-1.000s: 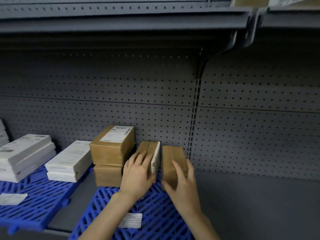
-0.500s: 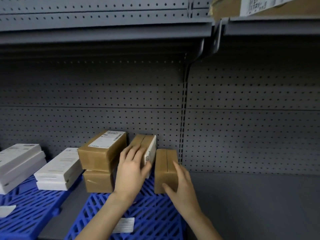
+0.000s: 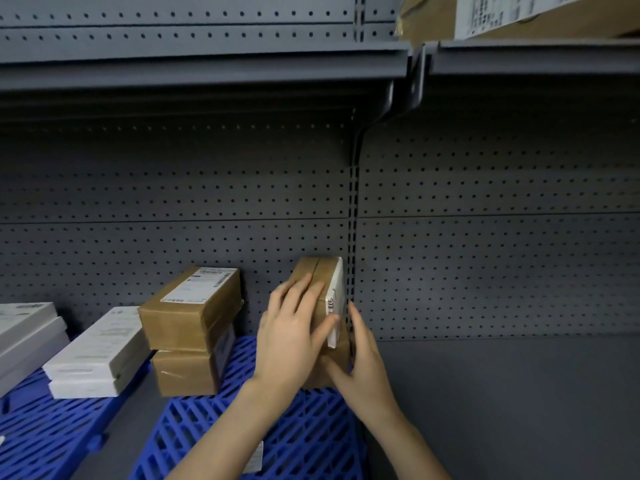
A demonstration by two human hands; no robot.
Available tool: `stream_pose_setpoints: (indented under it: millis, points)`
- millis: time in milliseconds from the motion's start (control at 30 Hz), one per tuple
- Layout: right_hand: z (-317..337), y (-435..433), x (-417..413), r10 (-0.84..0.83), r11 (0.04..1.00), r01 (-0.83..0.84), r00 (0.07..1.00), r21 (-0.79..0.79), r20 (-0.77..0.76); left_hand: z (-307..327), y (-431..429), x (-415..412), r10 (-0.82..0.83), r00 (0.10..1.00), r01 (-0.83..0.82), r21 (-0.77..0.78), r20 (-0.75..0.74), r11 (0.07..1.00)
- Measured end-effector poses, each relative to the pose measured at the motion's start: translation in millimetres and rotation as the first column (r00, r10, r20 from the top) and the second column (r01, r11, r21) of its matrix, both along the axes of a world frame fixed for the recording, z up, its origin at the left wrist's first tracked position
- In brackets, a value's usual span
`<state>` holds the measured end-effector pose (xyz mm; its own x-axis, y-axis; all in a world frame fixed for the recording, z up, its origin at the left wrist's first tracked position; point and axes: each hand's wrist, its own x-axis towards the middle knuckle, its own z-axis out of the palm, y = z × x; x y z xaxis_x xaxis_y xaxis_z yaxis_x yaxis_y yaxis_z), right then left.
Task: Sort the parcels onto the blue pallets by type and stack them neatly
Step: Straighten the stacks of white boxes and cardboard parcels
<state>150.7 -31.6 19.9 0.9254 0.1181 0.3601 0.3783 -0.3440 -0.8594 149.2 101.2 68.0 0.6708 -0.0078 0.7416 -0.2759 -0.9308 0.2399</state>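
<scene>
A blue slatted plastic pallet [image 3: 311,427] filled the lower centre. Mid-frame on it, a brown taped cardboard parcel [image 3: 311,271] stood on edge over a second brown parcel [image 3: 341,355]. It looked light, stiff and tape-slick, so opposite faces suited gripping. The left hand [image 3: 291,341] clasped it; the right hand [image 3: 363,372] braced flat alongside.

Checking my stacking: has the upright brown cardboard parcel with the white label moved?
Yes: the labelled brown parcel went right, away from the stacked brown parcels, toward the slotted shelf post.
</scene>
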Motion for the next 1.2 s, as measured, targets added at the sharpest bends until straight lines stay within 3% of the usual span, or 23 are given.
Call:
stream_pose_setpoints:
  millis: [133, 300, 467, 567, 833, 1000, 1200]
  points:
    - [-2, 1, 0, -0.003, 1.0, 0.003, 1.0, -0.022, -0.009, -1, 3, 0, -0.068, 0.998, 0.068, 0.016, -0.011, 0.998]
    - [-8, 2, 4, -0.022, 1.0, 0.022, 1.0, -0.021, -0.011, -1, 17, -2, -0.17, 0.984, 0.163, -0.111, -0.055, 0.98]
    - [-18, 13, 9, -0.029, 0.999, 0.025, 0.993, -0.033, -0.114, -6, 23, 1, -0.262, 0.953, 0.221, -0.244, -0.15, 0.944]
    - [-18, 17, 10, -0.122, 0.992, 0.12, 0.985, -0.029, -0.123, -1, 22, 1, -0.242, 0.962, 0.192, -0.317, -0.124, 0.929]
    - [-10, 15, 5, -0.18, 0.976, 0.189, 0.98, -0.108, 0.089, -1, 27, -3, -0.21, 0.977, 0.175, -0.448, -0.031, 0.877]
    - [-7, 20, 5, -0.12, 0.98, 0.134, 0.987, -0.147, 0.105, -2, 29, -5, -0.161, 0.986, 0.12, -0.505, -0.038, 0.854]
    - [-9, 20, 0, -0.031, 0.997, 0.036, 0.997, -0.073, 0.069, -11, 31, -6, -0.15, 0.984, 0.072, -0.561, -0.093, 0.825]
